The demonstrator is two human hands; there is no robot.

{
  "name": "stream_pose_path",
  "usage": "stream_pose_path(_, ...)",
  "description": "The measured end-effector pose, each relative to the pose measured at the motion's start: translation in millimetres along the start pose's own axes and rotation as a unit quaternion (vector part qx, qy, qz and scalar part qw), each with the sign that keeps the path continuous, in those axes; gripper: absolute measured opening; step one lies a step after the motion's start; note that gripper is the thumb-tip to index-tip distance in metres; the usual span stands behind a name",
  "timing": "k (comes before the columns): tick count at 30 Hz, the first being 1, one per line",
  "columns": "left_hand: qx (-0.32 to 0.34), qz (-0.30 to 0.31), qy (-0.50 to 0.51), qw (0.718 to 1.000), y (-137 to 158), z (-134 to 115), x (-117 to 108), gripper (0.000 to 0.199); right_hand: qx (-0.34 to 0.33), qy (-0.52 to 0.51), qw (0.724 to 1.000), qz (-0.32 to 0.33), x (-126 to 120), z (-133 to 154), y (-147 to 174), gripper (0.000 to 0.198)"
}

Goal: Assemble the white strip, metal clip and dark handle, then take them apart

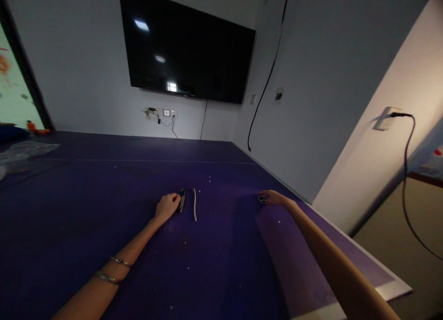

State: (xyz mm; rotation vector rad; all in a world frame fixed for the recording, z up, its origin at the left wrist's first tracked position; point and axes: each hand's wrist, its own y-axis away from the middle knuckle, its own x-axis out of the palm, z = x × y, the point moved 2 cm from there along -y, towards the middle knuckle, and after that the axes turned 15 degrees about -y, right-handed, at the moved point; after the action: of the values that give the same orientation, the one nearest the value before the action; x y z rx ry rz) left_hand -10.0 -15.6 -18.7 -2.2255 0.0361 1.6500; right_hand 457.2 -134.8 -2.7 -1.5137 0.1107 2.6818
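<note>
My left hand (167,206) is closed with its fingertips on a slim dark tool (182,201) with a pale metallic edge, held at the tabletop; its exact kind is too small to tell. Just to the right of it lies a short, slightly bent grey strip (194,204), apart from both hands. Farther right, my right hand (273,197) reaches in from the side, its fingers closed around a small dark piece (263,199) with light marks. That piece is partly hidden by the fingers.
Small white scraps dot the purple tabletop (138,246). Clear plastic wrap (24,151) and an orange object (36,128) lie at the far left. A black cable (265,89) hangs down the wall near the table's right edge. A television (190,43) is mounted behind.
</note>
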Motion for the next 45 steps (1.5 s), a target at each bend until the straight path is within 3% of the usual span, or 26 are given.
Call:
stream_pose_path(7, -0.001, 0.000, -0.007, 1.000, 1.8, -2.8, -3.0, 0.034, 0.023, 0.014, 1.000, -0.004, -5.4, 1.5, -0.9, 0.053)
stream_pose_path(13, -0.002, -0.001, -0.011, 1.000, 3.4, -4.8, -2.6, 0.036, -0.013, 0.005, 1.000, -0.014, 1.7, 17.9, -9.7, 0.052)
stream_pose_path(17, -0.013, -0.004, -0.011, 1.000, 3.9, -4.5, -1.4, 0.035, -0.069, -0.017, 0.997, -0.007, 26.1, 53.3, -27.7, 0.053)
stream_pose_path(25, -0.027, 0.000, 0.008, 1.000, 5.9, -5.4, -1.9, 0.035, -0.186, -0.088, 0.979, 0.008, 76.7, 154.8, -49.5, 0.059)
stream_pose_path(30, -0.025, 0.002, 0.011, 1.000, 6.2, -6.2, -2.5, 0.036, -0.211, -0.102, 0.972, 0.030, 95.2, 191.1, -57.1, 0.062)
stream_pose_path(35, -0.024, 0.000, 0.010, 1.000, 6.0, -5.9, -2.2, 0.035, -0.214, -0.093, 0.971, 0.047, 109.0, 205.5, -62.2, 0.062)
stream_pose_path(45, -0.014, -0.006, 0.006, 1.000, 5.5, -4.9, -0.1, 0.036, -0.218, -0.095, 0.970, 0.057, 119.4, 204.3, -66.4, 0.054)
